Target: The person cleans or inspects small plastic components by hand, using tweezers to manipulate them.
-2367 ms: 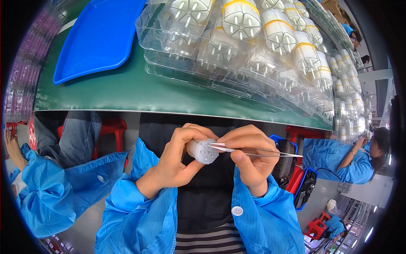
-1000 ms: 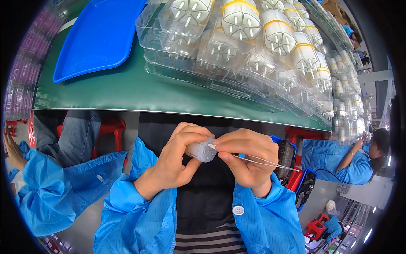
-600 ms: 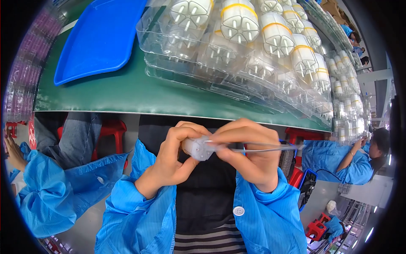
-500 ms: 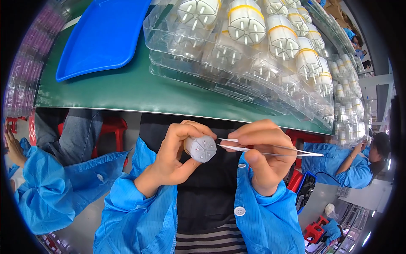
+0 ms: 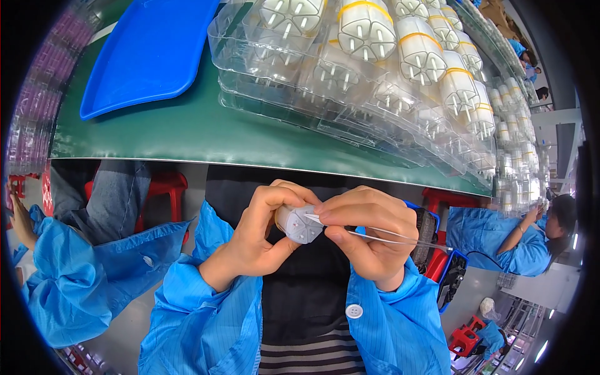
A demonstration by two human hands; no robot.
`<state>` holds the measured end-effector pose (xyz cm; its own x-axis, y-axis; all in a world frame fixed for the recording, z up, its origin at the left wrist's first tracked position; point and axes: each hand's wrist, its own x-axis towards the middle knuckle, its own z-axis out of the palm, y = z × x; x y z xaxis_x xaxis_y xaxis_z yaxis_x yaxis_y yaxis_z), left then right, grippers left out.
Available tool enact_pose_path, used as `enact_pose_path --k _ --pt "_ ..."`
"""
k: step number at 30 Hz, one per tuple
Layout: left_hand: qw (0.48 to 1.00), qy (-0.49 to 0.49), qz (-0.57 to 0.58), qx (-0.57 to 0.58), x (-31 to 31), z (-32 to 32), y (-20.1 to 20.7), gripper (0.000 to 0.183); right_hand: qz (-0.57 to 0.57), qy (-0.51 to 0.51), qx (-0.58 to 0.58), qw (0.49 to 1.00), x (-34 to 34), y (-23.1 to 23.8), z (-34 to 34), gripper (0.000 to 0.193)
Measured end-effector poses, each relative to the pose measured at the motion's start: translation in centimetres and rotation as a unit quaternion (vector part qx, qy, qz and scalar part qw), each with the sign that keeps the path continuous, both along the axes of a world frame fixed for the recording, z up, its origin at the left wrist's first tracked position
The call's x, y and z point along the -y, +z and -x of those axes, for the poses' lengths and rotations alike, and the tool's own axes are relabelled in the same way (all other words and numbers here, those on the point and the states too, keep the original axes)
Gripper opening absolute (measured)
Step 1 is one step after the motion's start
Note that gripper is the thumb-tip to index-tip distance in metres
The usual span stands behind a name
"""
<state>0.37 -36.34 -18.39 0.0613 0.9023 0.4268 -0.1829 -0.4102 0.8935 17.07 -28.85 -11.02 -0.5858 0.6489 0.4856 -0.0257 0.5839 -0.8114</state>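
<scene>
My left hand point(image 5: 255, 231) grips a short white cylinder point(image 5: 302, 227) whose round end, split into wedge-shaped sections, is turned toward me. Tiny pale dots show on that end. In my right hand point(image 5: 370, 232) are metal tweezers point(image 5: 400, 236), pinched between thumb and fingers, with the long back end sticking out to the right. The tweezer tips reach the end face of the cylinder; whether they grip anything there is too small to tell. Both hands are above my lap, just in front of the table edge.
Stacked clear plastic trays point(image 5: 275, 99) on the green table point(image 5: 156, 134) hold several white cylinders with pins and yellow bands point(image 5: 367, 30). A blue tray point(image 5: 150, 56) lies at the left. Co-workers in blue sleeves point(image 5: 69, 275) sit on both sides, near red stools point(image 5: 169, 187).
My right hand has moved left, bringing the tweezers from beside the cylinder onto its end face. The tweezer arms are now closer together. My left hand has stayed nearly still.
</scene>
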Motion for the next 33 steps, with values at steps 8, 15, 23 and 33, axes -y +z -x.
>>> enact_pose_path --k 8,15,23,33 --pt "0.994 -0.025 0.048 0.095 0.0 0.0 0.6 0.056 0.127 -0.085 -0.204 0.967 1.1 -1.8 -0.6 0.029" --pt "0.990 -0.030 0.066 0.122 0.3 0.0 0.6 0.062 0.143 -0.085 -0.211 0.963 1.5 -3.1 -1.0 0.026" --pt "0.986 -0.037 0.078 0.142 -0.1 -0.7 1.5 0.052 0.119 -0.099 -0.196 0.968 1.3 -4.0 -2.1 0.027" --pt "0.994 -0.020 0.034 0.103 -0.8 -1.1 2.9 0.049 0.055 -0.140 -0.270 0.951 0.7 -3.9 -6.1 0.046"
